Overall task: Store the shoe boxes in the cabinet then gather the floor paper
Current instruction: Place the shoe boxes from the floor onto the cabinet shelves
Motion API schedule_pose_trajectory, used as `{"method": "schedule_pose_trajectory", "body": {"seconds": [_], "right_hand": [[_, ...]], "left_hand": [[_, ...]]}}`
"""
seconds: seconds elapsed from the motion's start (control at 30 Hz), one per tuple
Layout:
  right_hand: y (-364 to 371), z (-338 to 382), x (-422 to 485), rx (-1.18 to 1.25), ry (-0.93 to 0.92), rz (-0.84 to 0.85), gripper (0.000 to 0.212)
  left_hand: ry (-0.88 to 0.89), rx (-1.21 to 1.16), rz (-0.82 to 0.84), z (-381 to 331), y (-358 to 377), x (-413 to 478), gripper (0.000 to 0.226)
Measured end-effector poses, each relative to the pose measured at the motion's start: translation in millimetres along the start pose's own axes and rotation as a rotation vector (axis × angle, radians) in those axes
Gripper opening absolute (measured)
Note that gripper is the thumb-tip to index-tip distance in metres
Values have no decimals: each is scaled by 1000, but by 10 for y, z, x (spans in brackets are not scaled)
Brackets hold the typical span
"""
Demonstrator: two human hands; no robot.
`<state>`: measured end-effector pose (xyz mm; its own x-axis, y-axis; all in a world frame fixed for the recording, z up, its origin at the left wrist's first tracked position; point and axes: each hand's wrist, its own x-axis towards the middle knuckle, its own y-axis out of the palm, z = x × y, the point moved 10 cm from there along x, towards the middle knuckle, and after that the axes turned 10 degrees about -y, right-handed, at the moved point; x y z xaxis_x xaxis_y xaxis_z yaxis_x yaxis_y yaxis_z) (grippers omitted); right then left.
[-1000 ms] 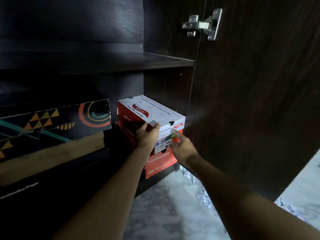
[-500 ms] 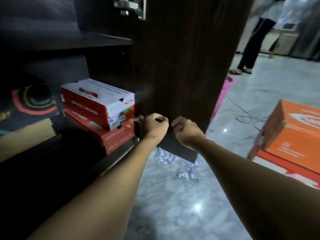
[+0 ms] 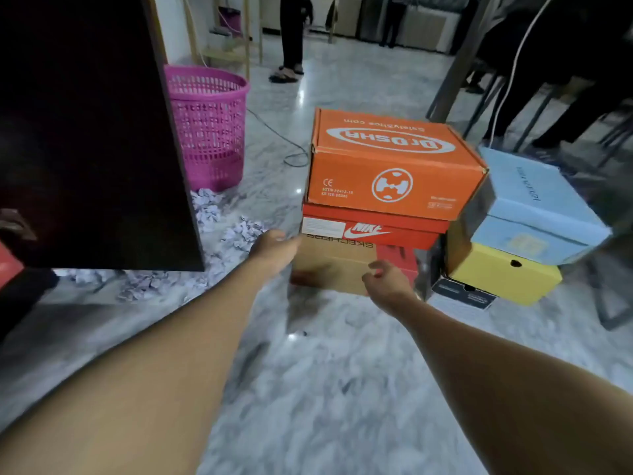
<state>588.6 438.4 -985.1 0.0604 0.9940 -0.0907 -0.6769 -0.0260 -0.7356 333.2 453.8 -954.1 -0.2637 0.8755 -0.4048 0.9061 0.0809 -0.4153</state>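
Where two bare forearms stretch out over the grey marble floor (image 3: pixel 325 389), both hands are at a stack of shoe boxes.

- Left hand (image 3: pixel 274 250): at the upper left corner of the tan box. Fingers extended and blurred, wrapped round nothing. Contact with the cardboard cannot be told.
- Right hand (image 3: pixel 387 282): in front of the tan box's near face. Fingers loosely bent and spread, holding nothing.
- Tan box (image 3: pixel 329 265): Skechers print, upside down. On the floor at the bottom of a stack of three.
- Red box (image 3: pixel 394 234): Nike mark, directly on the tan box.
- Orange box (image 3: pixel 394 166): largest, top of the stack, lid closed, white logo upside down.
- Black box (image 3: pixel 462 294): low on the floor, just right of the stack, at the foot of the yellow box.
- Yellow box (image 3: pixel 503 272): beside the stack, carrying the light blue box.
- Light blue box (image 3: pixel 534 207): lidded, sitting askew on the yellow one.
- Crumpled paper (image 3: pixel 209 207): white balls scattered on the floor left of the stack, from under the door's lower edge to the basket's foot.
- Cabinet door (image 3: pixel 92 132): dark, open, filling the upper left.
- Pink basket (image 3: pixel 209 128): plastic mesh, upright on the floor behind the door's edge.
- Cable (image 3: pixel 274 132): thin, lying on the floor between basket and orange box.
- Standing person (image 3: pixel 291 36): far back; only legs and sandals show.
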Motion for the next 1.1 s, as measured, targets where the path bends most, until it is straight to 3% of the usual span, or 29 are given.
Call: {"method": "schedule_pose_trajectory", "body": {"seconds": [0.1,0.27,0.5,0.77,1.1], "right_hand": [[-162,-451,158,-2,84,-80,53],[-231,-927,490,39,190,-133,65],[-180,-1211,797,206,200,-200,49],[-179,-1389,904,296,268,-289,53],[-140,-1420,332,384,222,-282,48]], "left_hand": [[-27,29,24,27,304,290,57],[-61,-38,-16,265,598,665,79],[-98,-57,-70,458,927,1036,53],[-116,-98,-241,504,895,1120,31],[-141,-35,-182,979,825,625,60]]}}
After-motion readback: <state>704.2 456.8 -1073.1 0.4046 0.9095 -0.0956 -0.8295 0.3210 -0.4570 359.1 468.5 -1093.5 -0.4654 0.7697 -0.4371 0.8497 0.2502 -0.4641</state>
